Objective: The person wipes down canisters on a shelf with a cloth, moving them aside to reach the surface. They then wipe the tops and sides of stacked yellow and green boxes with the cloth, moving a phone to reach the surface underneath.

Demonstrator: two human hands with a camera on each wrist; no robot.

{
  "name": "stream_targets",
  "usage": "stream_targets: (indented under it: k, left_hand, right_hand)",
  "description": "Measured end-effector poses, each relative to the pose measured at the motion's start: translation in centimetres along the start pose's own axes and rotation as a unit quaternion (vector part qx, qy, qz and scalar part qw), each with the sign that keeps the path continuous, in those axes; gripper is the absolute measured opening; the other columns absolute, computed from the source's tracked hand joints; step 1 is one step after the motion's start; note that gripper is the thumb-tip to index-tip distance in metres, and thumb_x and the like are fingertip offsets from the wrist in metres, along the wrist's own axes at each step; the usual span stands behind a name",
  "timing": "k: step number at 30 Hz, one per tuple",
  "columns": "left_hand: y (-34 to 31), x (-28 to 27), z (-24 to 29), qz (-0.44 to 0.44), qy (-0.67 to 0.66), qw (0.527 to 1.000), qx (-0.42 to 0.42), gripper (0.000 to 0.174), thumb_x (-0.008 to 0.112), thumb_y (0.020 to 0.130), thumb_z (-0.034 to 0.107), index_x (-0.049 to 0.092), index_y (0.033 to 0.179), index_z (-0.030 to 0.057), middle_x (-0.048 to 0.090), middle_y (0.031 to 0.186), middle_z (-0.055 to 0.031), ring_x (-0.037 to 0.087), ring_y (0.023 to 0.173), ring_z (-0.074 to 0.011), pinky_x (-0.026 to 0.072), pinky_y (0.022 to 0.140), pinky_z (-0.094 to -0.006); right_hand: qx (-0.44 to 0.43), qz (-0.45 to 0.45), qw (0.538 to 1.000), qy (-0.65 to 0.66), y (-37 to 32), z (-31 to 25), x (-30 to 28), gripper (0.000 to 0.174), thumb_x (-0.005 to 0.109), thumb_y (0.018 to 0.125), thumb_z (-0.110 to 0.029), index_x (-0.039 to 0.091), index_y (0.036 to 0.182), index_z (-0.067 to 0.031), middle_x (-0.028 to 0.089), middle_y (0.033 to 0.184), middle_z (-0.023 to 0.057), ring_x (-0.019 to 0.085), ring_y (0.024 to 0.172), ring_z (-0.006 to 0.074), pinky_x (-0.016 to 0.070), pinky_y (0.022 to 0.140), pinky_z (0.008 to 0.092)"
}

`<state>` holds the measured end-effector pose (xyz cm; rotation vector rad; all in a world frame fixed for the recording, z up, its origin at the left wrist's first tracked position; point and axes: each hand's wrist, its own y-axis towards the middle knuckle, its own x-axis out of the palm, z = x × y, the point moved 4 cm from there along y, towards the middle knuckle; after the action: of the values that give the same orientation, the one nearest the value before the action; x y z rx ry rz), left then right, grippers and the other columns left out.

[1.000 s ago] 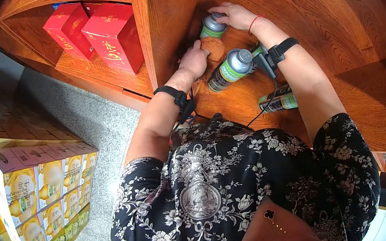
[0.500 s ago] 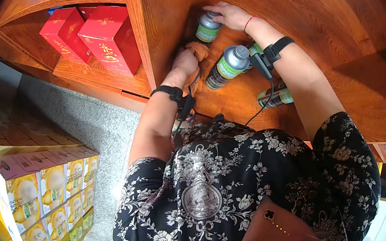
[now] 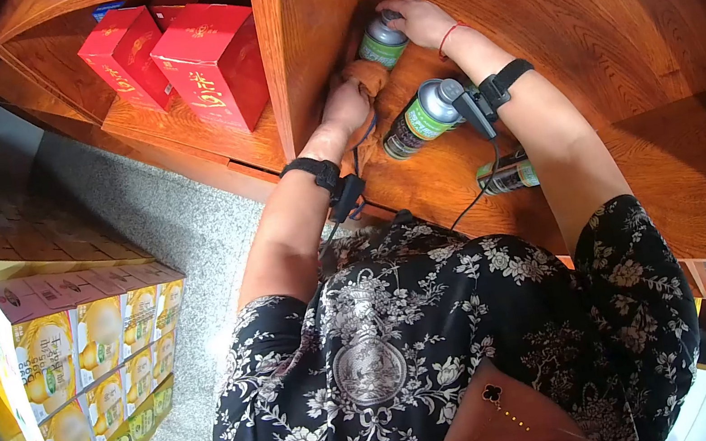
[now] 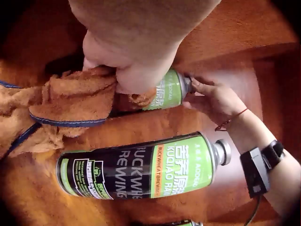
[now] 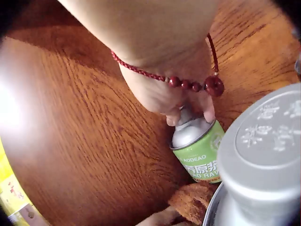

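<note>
In the corner of the wooden shelf stands a green-and-silver can [image 3: 382, 43]. My right hand [image 3: 422, 25] pinches its cap from above, thumb and fingers around the neck [image 5: 189, 115]. My left hand [image 3: 347, 107] grips a bunched orange-brown cloth [image 4: 70, 101] with blue edging and holds it against the can's lower side. A second can [image 4: 136, 167], black and green with a silver cap, stands apart from both hands, nearer the body.
Another can [image 3: 510, 174] is near the shelf's front, partly behind the right forearm. Left of the upright wooden divider [image 3: 298, 37] are red boxes [image 3: 212, 68]. Stacked yellow cartons [image 3: 90, 351] stand on the floor at left. A thin cable hangs from the right wrist camera.
Since a second ago, the left hand and cloth have shifted slightly and the cloth has bunched differently beside the corner can. The right hand has stayed at the cap, its grip slightly changed.
</note>
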<state>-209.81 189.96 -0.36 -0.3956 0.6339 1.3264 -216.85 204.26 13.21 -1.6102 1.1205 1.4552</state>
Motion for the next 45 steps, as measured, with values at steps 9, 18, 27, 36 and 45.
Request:
stream_targets:
  k: [9,18,27,36,45]
  left_hand:
    - [-1.1,2.7,-4.1,-0.094,0.050,0.992,-0.074,0.046,0.046,0.087,0.017,0.046,0.129,-0.0021,0.052,0.126,-0.0260,0.050,0.117,-0.0405,0.0396,0.101,-0.0426]
    - [-2.4,-1.6,0.0,0.039,-0.149,0.987,-0.039,0.047,0.057,0.084,0.014,0.046,0.128,0.0054,0.058,0.117,-0.0234,0.056,0.111,-0.0362,0.0436,0.094,-0.0380]
    - [-3.4,-2.3,7.7,0.098,-0.202,0.965,0.135,0.036,0.054,0.090,0.022,0.058,0.120,0.0025,0.055,0.118,-0.0239,0.051,0.114,-0.0363,0.0399,0.098,-0.0366]
    - [-4.0,6.6,-1.9,-0.175,0.065,0.982,-0.021,0.038,0.043,0.089,0.025,0.059,0.113,0.0016,0.060,0.111,-0.0242,0.053,0.110,-0.0382,0.0396,0.099,-0.0424]
    - [-3.0,4.2,2.7,0.004,-0.287,0.953,-0.101,0.046,0.050,0.090,0.012,0.043,0.131,-0.0098,0.051,0.131,-0.0196,0.048,0.121,-0.0267,0.0360,0.102,-0.0324]
  right_hand:
    - [0.011,0.018,1.000,-0.013,0.8,-0.6,0.1,0.039,0.058,0.087,-0.023,0.056,0.125,-0.0145,0.057,0.119,0.0183,0.052,0.113,0.0351,0.0420,0.097,0.0411]
    - [-0.061,0.094,0.992,0.051,-1.3,0.4,-0.3,0.043,0.057,0.089,-0.023,0.051,0.131,-0.0149,0.056,0.122,0.0175,0.049,0.117,0.0349,0.0390,0.100,0.0391]
    - [-0.007,0.054,0.996,0.065,-11.9,0.4,-1.5,0.041,0.058,0.087,-0.040,0.064,0.110,-0.0064,0.064,0.100,0.0178,0.060,0.099,0.0347,0.0468,0.088,0.0402]
    - [0.091,0.138,0.971,0.171,-16.3,0.7,1.6,0.043,0.051,0.090,-0.049,0.066,0.113,-0.0151,0.062,0.102,0.0153,0.060,0.099,0.0311,0.0468,0.087,0.0384]
    - [0.118,0.134,0.969,0.170,-15.9,1.1,2.5,0.041,0.052,0.090,-0.048,0.066,0.113,-0.0187,0.061,0.104,0.0145,0.059,0.101,0.0291,0.0463,0.088,0.0372]
